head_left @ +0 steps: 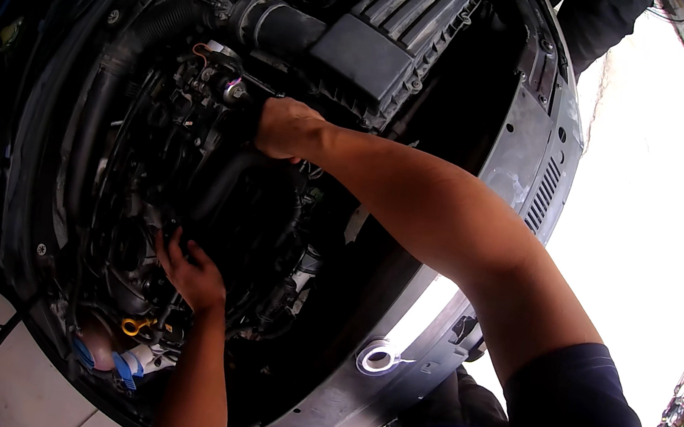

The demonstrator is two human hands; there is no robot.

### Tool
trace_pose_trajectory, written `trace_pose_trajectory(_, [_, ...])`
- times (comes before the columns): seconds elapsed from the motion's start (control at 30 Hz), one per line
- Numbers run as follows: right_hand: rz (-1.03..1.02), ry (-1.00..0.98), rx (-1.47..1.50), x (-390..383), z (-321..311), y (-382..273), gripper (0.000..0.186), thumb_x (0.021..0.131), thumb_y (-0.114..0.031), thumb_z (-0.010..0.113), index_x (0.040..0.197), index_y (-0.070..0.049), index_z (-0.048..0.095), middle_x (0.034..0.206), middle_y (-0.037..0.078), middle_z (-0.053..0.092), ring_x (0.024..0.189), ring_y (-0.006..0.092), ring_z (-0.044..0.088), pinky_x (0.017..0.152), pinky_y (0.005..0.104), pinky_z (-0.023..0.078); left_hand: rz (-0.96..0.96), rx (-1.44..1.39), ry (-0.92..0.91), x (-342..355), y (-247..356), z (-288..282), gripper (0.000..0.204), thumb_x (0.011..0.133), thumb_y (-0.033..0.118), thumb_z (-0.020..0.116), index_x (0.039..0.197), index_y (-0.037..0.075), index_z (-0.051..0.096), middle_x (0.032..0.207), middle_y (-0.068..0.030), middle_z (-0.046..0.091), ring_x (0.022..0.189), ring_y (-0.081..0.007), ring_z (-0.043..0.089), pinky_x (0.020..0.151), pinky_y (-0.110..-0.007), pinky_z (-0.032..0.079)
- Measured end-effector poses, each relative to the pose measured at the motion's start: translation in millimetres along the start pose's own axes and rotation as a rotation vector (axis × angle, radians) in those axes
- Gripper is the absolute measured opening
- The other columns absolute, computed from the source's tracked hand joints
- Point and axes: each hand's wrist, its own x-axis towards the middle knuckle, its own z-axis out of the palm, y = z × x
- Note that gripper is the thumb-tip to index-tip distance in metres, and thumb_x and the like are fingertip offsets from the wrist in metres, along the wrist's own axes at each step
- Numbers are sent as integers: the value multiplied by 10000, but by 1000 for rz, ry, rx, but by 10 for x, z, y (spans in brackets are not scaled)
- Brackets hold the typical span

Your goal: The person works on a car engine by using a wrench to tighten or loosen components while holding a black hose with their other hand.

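Note:
I look down into an open car engine bay [192, 158]. My right hand [284, 128] reaches deep into it, fingers closed around a dark part below the black air filter box [389, 37]; what it grips is hidden. My left hand [189, 272] rests lower down, fingers spread and pressing on dark engine parts. A thick black intake hose [269, 20] runs just above my right hand.
A roll of white tape [379, 357] lies on the grey front panel [534, 153]. A yellow dipstick ring [134, 326] and a blue cap [124, 366] sit at the lower left. Pale pavement lies to the right, with parked vehicles at the far edge.

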Motion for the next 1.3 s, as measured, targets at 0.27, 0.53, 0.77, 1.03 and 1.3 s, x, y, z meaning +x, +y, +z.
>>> trace_pose_trajectory(0.27, [-67,47,51,34,-287,373,246,894,-117,554,839,74,698,751,173,694,631,239,694,596,365,576,-54,-72,-32,-22,77,4,297,1000,134,510,1266,30,593,1509,-211,376,1371,-407,406,1084,-472,421])
trace_pose_trajectory(0.53, [-441,563,-309,-249,94,703,180,762,-123,646,851,8,730,811,205,702,772,348,704,705,432,575,-6,-53,-34,-22,71,13,293,1005,143,505,1252,19,604,1506,-218,373,1360,-405,419,1056,-460,445])
trace_pose_trajectory(0.77, [-402,562,-463,-151,149,595,185,699,-185,726,826,-52,751,887,152,725,860,310,711,743,405,577,-60,-94,-53,-7,95,-42,297,999,127,507,1258,10,596,1502,-227,368,1351,-410,431,1048,-460,453])
trace_pose_trajectory(1.03, [-535,606,-500,57,77,849,268,684,-202,744,927,-91,727,866,130,718,868,318,702,741,416,572,-39,-69,-44,-10,131,-32,279,991,112,515,1228,-4,605,1492,-232,384,1356,-409,427,1072,-463,426])
trace_pose_trajectory(1.3, [-598,520,-970,-71,-199,569,145,838,-160,616,891,-113,743,881,83,731,867,274,712,711,376,576,-40,-110,-37,1,140,-34,274,995,121,514,1222,-1,608,1487,-236,390,1358,-406,426,1075,-465,420])
